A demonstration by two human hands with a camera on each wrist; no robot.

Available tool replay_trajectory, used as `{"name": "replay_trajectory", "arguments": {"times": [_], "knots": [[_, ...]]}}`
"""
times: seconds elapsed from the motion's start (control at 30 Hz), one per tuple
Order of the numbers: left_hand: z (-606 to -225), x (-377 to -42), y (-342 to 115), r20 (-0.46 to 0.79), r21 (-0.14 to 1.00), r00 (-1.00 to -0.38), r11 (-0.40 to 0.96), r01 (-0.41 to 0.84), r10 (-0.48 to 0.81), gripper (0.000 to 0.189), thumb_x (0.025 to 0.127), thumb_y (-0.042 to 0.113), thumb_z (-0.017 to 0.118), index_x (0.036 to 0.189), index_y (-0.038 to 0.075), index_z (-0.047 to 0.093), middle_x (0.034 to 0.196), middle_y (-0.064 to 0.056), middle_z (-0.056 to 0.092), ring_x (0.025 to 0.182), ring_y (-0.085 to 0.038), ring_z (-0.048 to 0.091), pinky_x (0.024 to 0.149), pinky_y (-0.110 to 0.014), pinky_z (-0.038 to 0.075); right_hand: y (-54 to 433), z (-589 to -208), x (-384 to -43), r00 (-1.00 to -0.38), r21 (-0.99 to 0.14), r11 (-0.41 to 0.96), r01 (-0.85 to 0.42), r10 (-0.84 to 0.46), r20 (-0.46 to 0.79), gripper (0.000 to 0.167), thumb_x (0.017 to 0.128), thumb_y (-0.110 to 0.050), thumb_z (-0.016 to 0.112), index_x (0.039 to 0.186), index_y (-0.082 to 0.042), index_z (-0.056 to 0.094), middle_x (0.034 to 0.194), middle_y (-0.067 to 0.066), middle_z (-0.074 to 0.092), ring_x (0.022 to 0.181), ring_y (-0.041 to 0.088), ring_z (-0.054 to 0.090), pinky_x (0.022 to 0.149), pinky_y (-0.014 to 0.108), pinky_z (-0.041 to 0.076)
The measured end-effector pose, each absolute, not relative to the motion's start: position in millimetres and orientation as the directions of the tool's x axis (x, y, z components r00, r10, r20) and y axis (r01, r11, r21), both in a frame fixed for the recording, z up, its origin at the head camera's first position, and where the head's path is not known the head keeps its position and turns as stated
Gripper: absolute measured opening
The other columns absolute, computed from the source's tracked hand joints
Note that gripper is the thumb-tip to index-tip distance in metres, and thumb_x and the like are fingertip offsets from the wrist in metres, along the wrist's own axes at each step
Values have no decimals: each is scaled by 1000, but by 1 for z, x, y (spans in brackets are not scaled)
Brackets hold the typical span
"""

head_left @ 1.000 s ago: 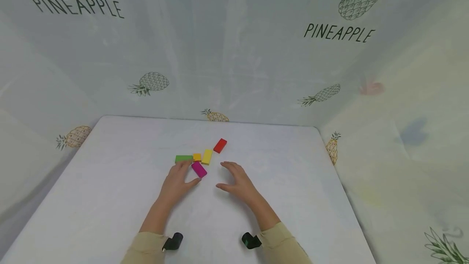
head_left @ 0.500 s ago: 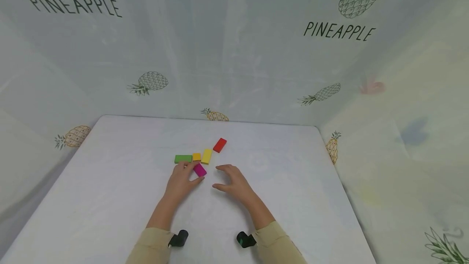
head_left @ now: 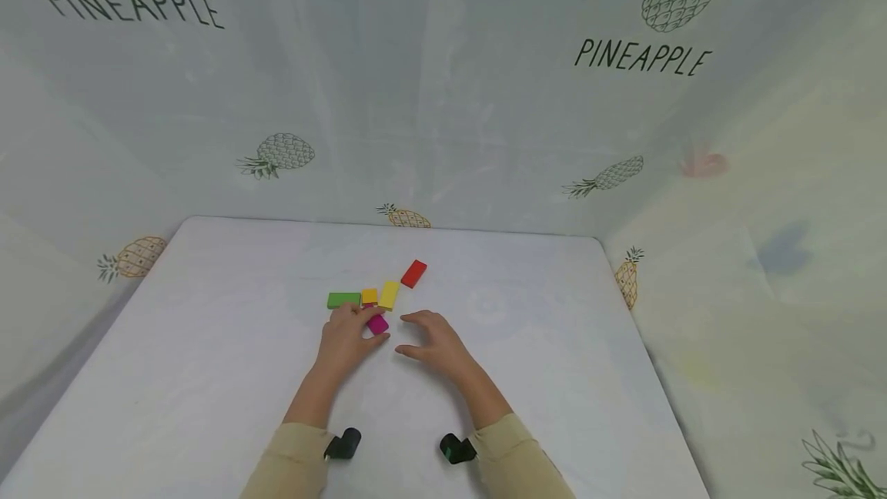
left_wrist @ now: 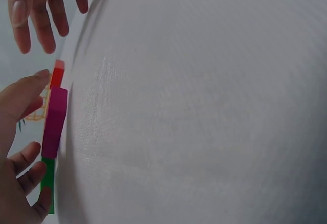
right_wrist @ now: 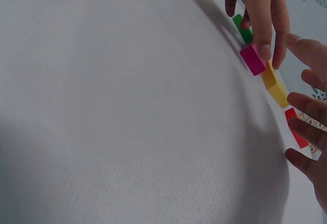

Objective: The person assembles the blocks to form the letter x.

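A magenta block (head_left: 377, 325) lies slantwise on the white table, partly covered by my left hand (head_left: 343, 341). That hand's fingers reach over the block and its thumb stretches along the near side; the grasp is not closed round it. My right hand (head_left: 443, 349) is just to the right, thumb and fingers spread apart, holding nothing. Behind the left fingers lies a green block (head_left: 343, 300), with a small orange block (head_left: 369, 296) beside it. A yellow block (head_left: 389, 296) stands close to the orange one. Farther back is a red block (head_left: 413, 274).
The white table (head_left: 554, 368) extends around both hands, its far edge against a hanging cloth (head_left: 443, 98) printed with pineapples. Black wrist cameras (head_left: 344, 443) sit at both sleeve cuffs.
My left hand has moved slightly right, its fingers now covering more of the magenta block. My right hand has shifted left, closer to it. The blocks keep their arrangement.
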State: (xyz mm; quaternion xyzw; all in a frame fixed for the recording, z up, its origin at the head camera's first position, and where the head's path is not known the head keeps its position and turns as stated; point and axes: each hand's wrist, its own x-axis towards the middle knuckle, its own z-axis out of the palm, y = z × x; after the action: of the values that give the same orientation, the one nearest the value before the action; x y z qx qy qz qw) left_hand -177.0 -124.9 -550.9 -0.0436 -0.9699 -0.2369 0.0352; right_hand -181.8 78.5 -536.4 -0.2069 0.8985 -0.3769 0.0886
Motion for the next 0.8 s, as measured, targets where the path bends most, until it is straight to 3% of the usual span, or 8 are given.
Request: {"name": "replay_trajectory", "arguments": {"times": [0.8], "knots": [[-560, -175, -123, 84, 461, -996, 885, 62, 26, 50, 75, 35, 85, 121, 22, 68, 106, -10, 48, 105, -27, 45, 81, -44, 47, 75, -539, -183, -911, -685, 668, -290, -412, -16, 52, 84, -36, 77, 130, -17, 62, 131, 1, 58, 125, 21, 49, 104, 41, 39]]}}
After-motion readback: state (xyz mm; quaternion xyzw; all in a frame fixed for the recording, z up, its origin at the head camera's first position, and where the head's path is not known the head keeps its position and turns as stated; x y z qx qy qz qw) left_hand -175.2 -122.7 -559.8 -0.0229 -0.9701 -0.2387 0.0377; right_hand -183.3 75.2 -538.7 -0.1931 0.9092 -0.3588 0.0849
